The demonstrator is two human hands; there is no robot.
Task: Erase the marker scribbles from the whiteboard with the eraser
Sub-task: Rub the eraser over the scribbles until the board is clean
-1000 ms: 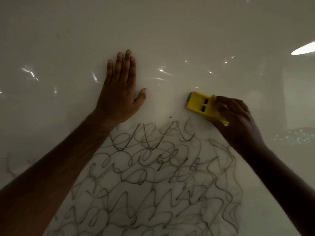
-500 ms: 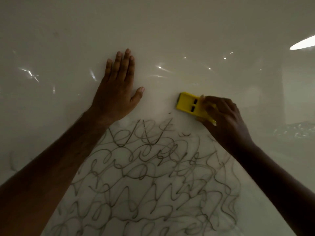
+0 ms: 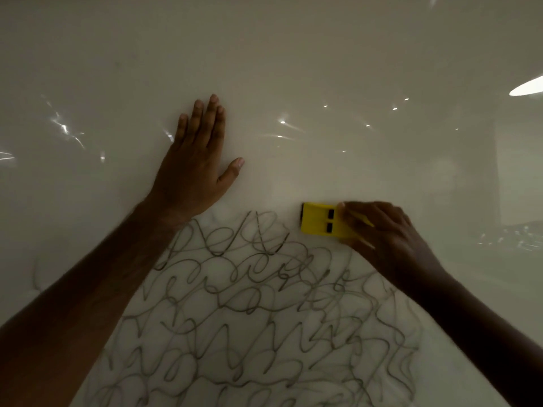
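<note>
- Writing on the whiteboard (image 3: 293, 54) amounted to looping grey marker scribbles (image 3: 249, 312) only; no letter or word in them could be read, and no brand or label showed anywhere.
- Eraser (image 3: 318, 220), bright yellow with two small dark rectangular slots on its back, bore no readable print. It lay flat against the board at the upper right edge of the scribbles, just beside the topmost loops.
- Right hand (image 3: 388, 239) gripped the eraser from the right, fingers curled over its near end, thumb along its upper edge.
- Left hand (image 3: 194, 168) lay open and flat on the bare board above and left of the scribbles, fingers together and pointing up, thumb spread toward the eraser but well apart from it.
- Surface was glossy off-white, dim, and smudged pale around the scribbled patch between both forearms.
- Reflections of small lights dotted the board's middle band, and a bright oval reflection (image 3: 527, 86) sat at the right edge; the room was otherwise too faint to make out.
</note>
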